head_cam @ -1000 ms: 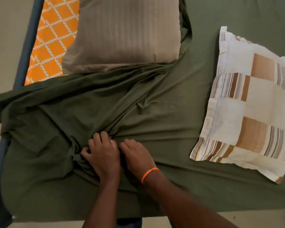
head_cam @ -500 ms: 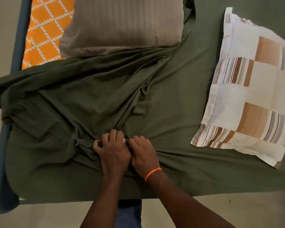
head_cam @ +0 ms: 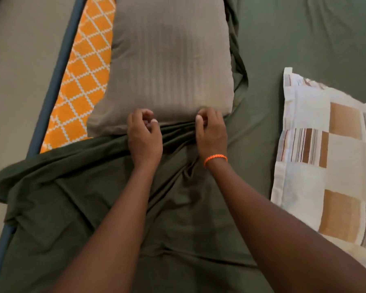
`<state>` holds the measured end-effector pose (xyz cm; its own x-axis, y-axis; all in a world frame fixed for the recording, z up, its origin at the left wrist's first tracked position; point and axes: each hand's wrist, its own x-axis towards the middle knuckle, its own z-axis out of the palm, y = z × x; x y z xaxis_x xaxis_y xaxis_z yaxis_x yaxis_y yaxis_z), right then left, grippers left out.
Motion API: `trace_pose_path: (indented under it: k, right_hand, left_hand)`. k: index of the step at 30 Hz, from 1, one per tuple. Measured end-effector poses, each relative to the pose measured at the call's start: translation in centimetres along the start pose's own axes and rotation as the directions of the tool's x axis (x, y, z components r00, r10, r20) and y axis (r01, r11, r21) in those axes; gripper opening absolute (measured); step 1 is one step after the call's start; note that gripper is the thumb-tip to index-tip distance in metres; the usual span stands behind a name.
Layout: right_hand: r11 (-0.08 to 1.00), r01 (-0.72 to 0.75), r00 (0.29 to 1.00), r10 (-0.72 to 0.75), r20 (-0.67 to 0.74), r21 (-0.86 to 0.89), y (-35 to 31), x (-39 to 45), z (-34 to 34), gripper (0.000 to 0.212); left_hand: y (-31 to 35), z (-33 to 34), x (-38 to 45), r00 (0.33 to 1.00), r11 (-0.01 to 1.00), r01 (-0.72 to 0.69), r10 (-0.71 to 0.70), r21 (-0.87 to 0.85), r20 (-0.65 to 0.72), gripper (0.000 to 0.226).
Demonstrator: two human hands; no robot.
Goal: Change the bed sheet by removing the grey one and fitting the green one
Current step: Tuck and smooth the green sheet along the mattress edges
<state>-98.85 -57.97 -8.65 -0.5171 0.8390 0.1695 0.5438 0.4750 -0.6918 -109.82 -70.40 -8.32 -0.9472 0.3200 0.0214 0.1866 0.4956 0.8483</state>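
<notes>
Both hands have advanced from the bunched sheet middle to the grey-brown pillow (head_cam: pixel 169 60). Left hand (head_cam: pixel 145 137) and right hand (head_cam: pixel 211 134) hover with loosely curled fingers, holding nothing. Green sheet (head_cam: pixel 199 218) covers most of the bed; the far-left corner's orange mattress (head_cam: pixel 82 81) remains unfitted.

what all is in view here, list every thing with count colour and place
sheet: 1, green, spread over the bed, bunched at left
taupe pillow: 1, grey-brown, top centre, on the sheet's edge
patchwork pillow: 1, cream and brown, right, on the sheet
mattress: 1, orange with white lattice, bare strip at top left
bed frame: 1, blue-grey, left edge
floor: beige, far left
wristband: 1, orange, right wrist
left hand: fingers curled, at the taupe pillow's near edge
right hand: fingers curled, at the same edge
</notes>
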Motion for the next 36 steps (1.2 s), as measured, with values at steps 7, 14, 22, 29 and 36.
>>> trace_pose_path:
  k: [7,14,22,29,36]
  right_hand:
    - [0.946,-0.292,0.955,0.297,0.009,-0.142,2.3,13.4,0.6,0.097]
    - [0.886,-0.356,0.898,0.413,0.154,-0.298,1.0,17.1,2.1,0.105]
    - [0.987,-0.137,0.985,0.127,-0.120,-0.082,-6.0,16.4,2.6,0.077]
    - [0.995,0.033,0.941,-0.062,-0.332,-0.093,-8.0,17.4,-3.1,0.073]
    - [0.981,0.059,0.908,-0.130,-0.398,-0.185,-3.5,16.0,-14.2,0.075]
  left_hand:
    - [3.2,4.2,9.1,0.979,0.930,0.175,-0.129,0.322,-0.159,0.061]
    - [2.1,4.6,16.1,0.830,0.827,0.558,-0.556,0.066,-0.053,0.104]
    - [6.2,0.0,18.5,0.954,0.984,0.171,-0.154,0.045,-0.258,0.049]
    - [12.5,-2.6,15.9,0.939,0.987,-0.129,0.090,-0.095,-0.333,0.056]
    - [18.2,1.5,6.8,0.947,0.955,-0.197,0.126,-0.223,-0.297,0.043]
